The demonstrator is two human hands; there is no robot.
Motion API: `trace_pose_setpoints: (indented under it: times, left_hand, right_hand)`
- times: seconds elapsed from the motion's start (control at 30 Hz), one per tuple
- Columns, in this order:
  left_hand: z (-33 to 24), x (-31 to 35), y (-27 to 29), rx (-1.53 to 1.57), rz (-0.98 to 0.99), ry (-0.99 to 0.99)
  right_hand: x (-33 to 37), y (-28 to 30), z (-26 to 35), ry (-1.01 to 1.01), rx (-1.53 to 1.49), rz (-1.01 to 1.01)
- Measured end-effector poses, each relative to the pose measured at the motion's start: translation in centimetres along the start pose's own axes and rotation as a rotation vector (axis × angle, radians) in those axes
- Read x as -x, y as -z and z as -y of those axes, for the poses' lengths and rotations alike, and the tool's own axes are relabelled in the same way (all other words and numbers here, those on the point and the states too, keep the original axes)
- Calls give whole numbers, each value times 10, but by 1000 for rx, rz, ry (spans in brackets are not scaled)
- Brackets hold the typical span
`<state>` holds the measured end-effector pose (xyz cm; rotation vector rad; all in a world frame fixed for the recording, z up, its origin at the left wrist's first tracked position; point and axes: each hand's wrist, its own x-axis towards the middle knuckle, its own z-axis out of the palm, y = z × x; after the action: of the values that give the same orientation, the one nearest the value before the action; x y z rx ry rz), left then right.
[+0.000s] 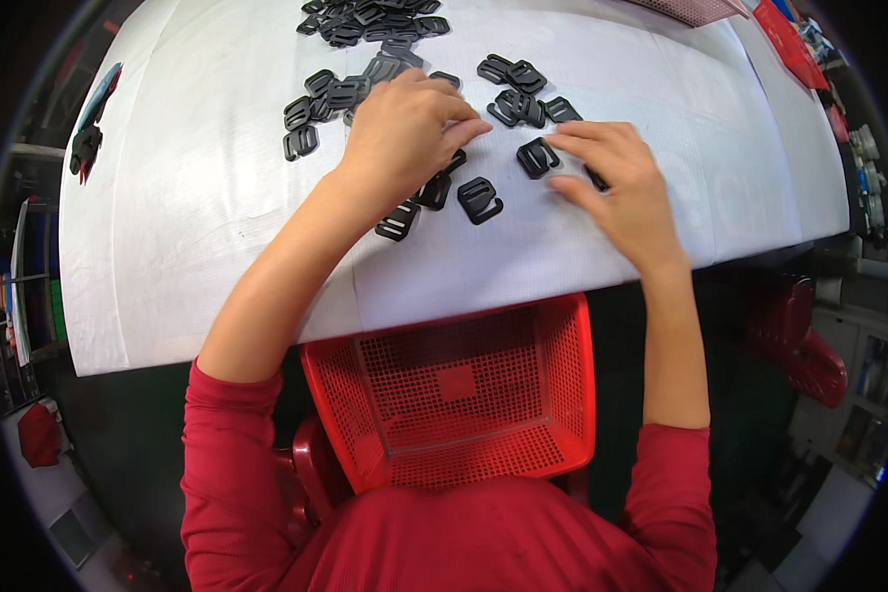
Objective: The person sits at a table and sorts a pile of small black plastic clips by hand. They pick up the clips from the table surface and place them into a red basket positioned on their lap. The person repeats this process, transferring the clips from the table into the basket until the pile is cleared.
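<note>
We observe a white table (pixel 207 197) with a red basket (pixel 586 395) at its near edge.
Left hand (pixel 402 128): fingers curled among black buckles (pixel 397 221) on the table; we cannot tell whether it grips any. Right hand (pixel 617 183): thumb and fingers parted, beside one separate buckle (pixel 535 158).

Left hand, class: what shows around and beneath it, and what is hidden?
Black buckles on the white table show around the left hand, on its far and near sides. The spot directly beneath is covered, so anything there cannot be made out.
</note>
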<state>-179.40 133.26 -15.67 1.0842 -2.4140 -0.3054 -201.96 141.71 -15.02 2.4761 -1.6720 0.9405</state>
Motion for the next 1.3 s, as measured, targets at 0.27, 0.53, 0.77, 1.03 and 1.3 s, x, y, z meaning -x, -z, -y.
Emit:
trace_pose_setpoints:
  times: [0.27, 0.53, 0.77, 1.03, 1.3]
  left_hand:
    - [-10, -16, -37, -233, -193, -189]
    - [-28, -16, 11, 79, 185, 274]
    - [21, -42, -22, -214, -180, -217]
    - [20, -25, -14, -276, -27, -100]
    - [31, 3, 25, 139, -245, 117]
  right_hand:
    - [-9, 5, 6, -452, -382, 227]
    - [-18, -18, -51, -37, 132, 56]
    - [-36, -5, -48, -254, 156, 11]
    - [-68, -46, -44, -106, -14, 19]
    - [-62, -30, -71, -593, -450, 39]
